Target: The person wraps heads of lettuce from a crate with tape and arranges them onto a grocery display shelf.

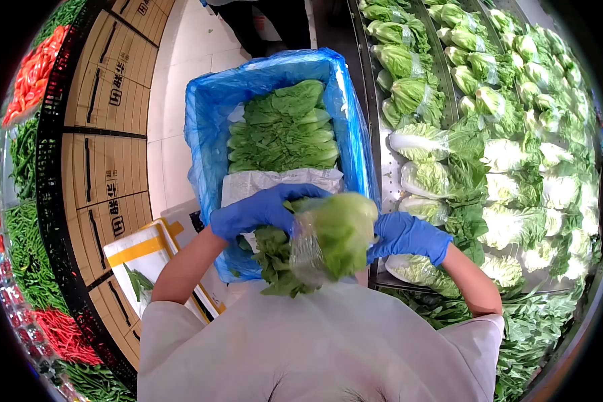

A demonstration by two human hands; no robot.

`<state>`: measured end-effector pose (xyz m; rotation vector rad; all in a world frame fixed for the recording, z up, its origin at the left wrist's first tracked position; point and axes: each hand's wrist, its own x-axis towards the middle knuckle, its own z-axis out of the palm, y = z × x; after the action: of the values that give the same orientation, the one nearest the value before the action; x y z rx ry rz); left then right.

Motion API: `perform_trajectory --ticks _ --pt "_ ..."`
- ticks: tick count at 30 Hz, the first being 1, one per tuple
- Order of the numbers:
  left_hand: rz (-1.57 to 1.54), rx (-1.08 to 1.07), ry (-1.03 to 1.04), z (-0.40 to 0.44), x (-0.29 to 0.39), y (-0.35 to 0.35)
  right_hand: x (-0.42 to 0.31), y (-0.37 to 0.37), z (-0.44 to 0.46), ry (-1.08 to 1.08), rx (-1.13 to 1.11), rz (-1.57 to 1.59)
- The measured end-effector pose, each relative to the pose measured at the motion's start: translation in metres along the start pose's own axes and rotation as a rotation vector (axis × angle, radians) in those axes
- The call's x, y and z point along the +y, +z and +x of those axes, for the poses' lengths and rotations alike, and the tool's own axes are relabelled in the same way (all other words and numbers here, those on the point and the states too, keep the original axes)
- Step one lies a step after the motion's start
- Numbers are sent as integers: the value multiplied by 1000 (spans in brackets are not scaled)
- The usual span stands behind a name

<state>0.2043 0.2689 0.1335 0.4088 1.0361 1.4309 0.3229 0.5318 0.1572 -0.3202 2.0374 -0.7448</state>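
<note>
A head of leafy green lettuce [345, 231] with a clear film band round its middle is held up in front of my chest. My left hand [264, 211], in a blue glove, grips its left side, the thumb hidden behind leaves. At the pale right end, my gloved right hand [409, 238] has its fingers closed against the head; the fingertips are partly hidden. Beyond and below my hands stands a crate lined with blue plastic [204, 127]. Inside it, several green leafy heads [285, 130] lie in rows beside a crumpled sheet of paper [248, 184].
On the right, a sloped shelf [392, 151] carries wrapped lettuces [412, 97] and napa cabbages [425, 177]. Brown printed boxes [107, 161] line the left stand, with peppers [37, 77] above. A white foam box [130, 254] with yellow tape sits lower left. Another person's legs [268, 27] stand behind the crate.
</note>
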Motion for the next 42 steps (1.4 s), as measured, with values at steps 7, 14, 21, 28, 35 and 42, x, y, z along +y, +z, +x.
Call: perform_trajectory --ticks 7,14,21,28,35,42 --pt "362 -116 -282 10 19 32 -4 -17 24 -213 -44 1142" --pt "619 49 -270 12 7 25 -21 -23 28 -198 59 1514" --pt "697 94 -321 12 30 33 -62 -38 27 -255 138 1163" --pt "149 170 -17 14 -16 -5 -79 -27 18 -621 478 120" --pt "-279 350 90 5 -23 -4 -76 -20 -8 -591 596 162" --pt "-529 498 97 -5 -11 19 -65 3 -2 -154 778 812"
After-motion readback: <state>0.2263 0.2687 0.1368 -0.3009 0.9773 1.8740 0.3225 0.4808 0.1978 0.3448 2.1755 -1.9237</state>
